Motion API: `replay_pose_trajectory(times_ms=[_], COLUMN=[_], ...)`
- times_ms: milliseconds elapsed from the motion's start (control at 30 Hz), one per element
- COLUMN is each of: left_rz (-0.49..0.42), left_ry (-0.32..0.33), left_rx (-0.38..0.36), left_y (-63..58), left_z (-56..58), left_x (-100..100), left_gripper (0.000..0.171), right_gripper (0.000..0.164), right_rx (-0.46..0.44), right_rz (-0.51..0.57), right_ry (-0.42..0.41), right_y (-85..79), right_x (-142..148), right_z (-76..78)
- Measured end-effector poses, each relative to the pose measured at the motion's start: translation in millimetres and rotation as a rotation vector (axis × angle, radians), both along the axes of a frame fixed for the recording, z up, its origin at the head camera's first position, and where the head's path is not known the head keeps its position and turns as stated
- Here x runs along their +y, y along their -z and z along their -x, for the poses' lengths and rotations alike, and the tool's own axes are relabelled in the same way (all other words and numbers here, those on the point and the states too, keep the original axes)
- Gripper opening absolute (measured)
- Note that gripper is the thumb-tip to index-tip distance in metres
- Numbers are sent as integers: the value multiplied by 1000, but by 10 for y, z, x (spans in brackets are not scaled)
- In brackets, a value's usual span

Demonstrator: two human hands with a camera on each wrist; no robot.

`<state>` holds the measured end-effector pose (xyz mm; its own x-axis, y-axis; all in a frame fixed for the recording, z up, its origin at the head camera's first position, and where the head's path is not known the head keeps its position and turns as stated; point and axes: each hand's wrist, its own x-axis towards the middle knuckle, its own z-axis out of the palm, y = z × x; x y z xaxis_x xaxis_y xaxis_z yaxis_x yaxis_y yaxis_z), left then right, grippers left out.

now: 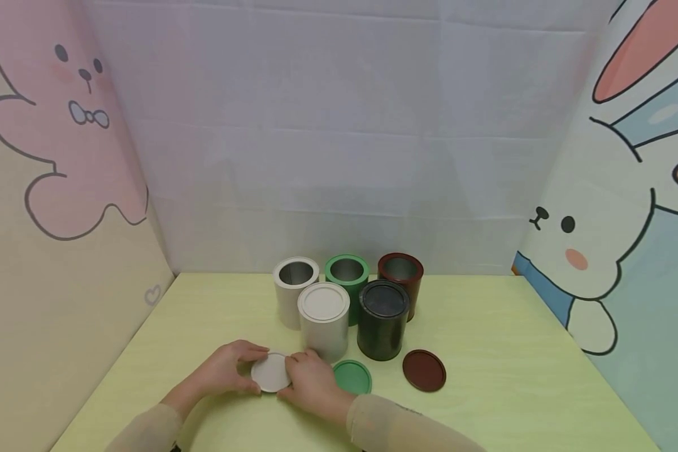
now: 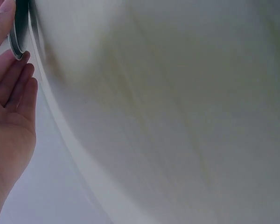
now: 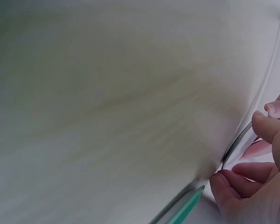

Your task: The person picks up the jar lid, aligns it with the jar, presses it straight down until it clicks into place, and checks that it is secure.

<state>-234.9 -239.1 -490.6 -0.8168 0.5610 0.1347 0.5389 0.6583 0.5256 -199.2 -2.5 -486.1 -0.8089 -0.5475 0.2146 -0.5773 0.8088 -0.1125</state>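
A round white lid (image 1: 270,373) is between my two hands, low over the table in front of the cans. My left hand (image 1: 225,371) grips its left edge, thumb at the near side and fingers at the far side. On the opposite edge, my right hand (image 1: 316,387) holds the lid between thumb and fingers. The left wrist view shows the lid (image 2: 20,29) edge-on at the fingertips. A green lid (image 1: 353,378) lies just right of my right hand, partly covered by it. Farther right rests a dark red lid (image 1: 424,370).
Behind the hands stand a closed white can (image 1: 324,326) and a closed black can (image 1: 381,329). In the back row are three lidless cans: white (image 1: 286,301), green (image 1: 357,295) and dark red (image 1: 414,292). The yellow-green table (image 1: 514,376) meets printed side walls.
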Motion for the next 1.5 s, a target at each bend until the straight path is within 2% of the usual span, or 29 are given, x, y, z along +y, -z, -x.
replay_pose_trajectory(times_ms=[133,500,800,1133,1300,1400,1500], left_rz=[-18,-15,-49,-78,-116,-143,-162], left_ry=[-9,10,-14,-34,-45,-48,-34], left_rx=[-19,-5,-28,12,10,6,38], left_y=[-17,-27,-20,-76,-154,-205,-240], left_z=[-17,-29,-51,-74,-127,-151,-162], left_x=[6,12,-31,-95,-97,-106,-116], left_gripper=[69,69,70,65,65,65,66], right_gripper=[48,48,47,46,49,49,48], right_rx=[-10,-9,-33,-27,-30,-1,35], right_rz=[9,-14,44,161,200,214,229], right_ry=[-1,-3,-20,-49,-60,-72,-85], right_y=[-6,34,8,-44,-75,-73,-71], right_x=[12,11,32,63,83,87,81], right_z=[-9,20,25,26,16,19,22])
